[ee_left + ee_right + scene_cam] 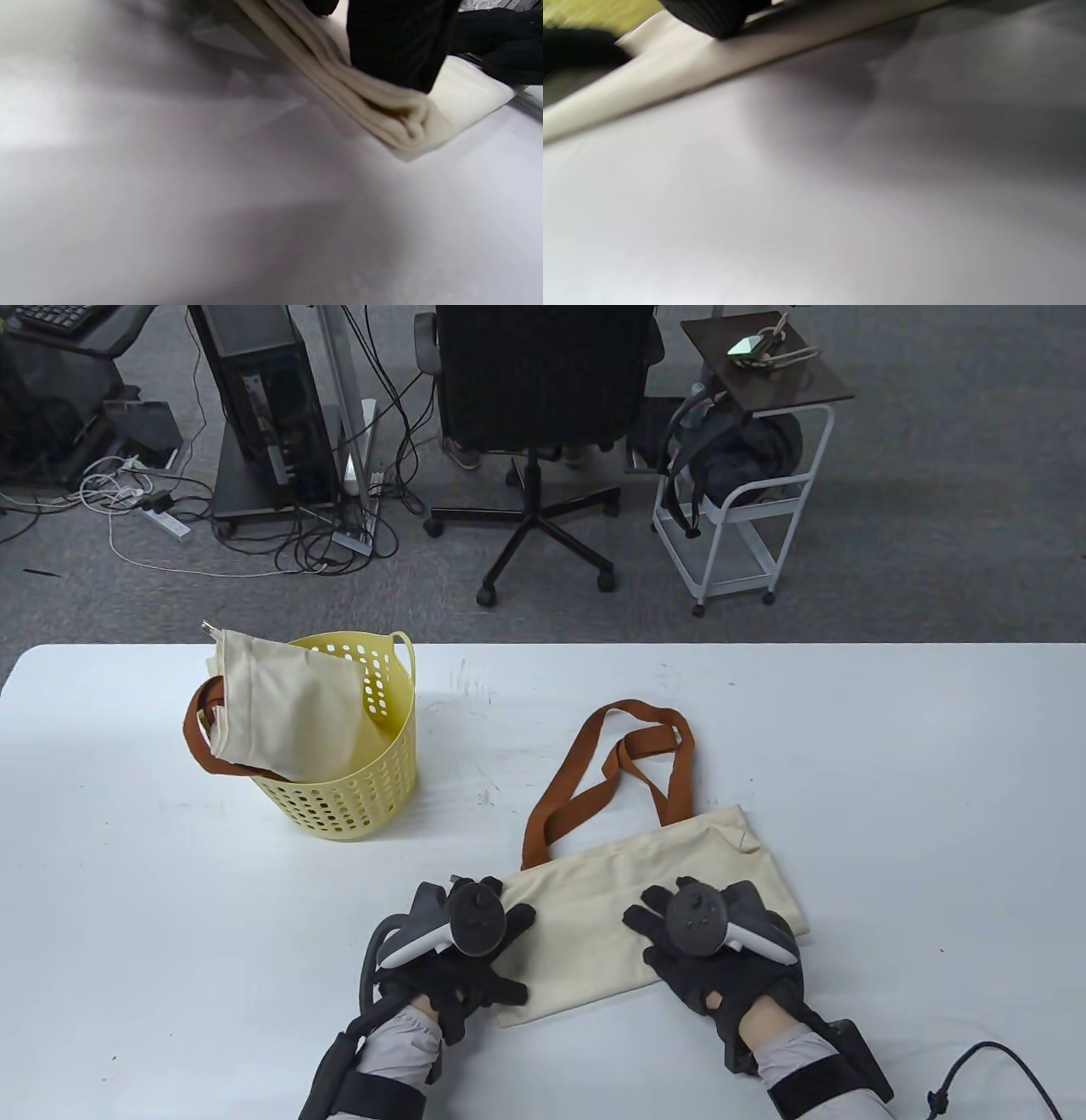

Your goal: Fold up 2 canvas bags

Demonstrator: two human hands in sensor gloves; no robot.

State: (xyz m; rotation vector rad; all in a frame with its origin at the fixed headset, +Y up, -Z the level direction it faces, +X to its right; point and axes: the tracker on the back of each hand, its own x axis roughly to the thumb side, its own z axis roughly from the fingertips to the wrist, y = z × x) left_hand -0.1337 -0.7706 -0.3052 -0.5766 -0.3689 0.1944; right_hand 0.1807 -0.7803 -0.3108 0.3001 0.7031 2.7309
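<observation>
A cream canvas bag [628, 912] with brown handles [607, 780] lies folded over on the white table, handles pointing away from me. My left hand [475, 950] rests on its left end, fingers spread. My right hand [704, 942] rests flat on its right part. The left wrist view shows the bag's layered folded corner [403, 123] under a gloved finger [394, 46]. The right wrist view shows the bag's near edge [683, 63] and a fingertip [712, 17] on it. A second cream bag [280, 712] sits crumpled in the yellow basket [356, 797].
The yellow perforated basket stands left of centre on the table. The table's far edge [543, 646] runs behind it. Beyond are an office chair [543, 415], a white cart [747, 492] and a computer tower [263, 407]. A black cable [993, 1069] lies at the bottom right.
</observation>
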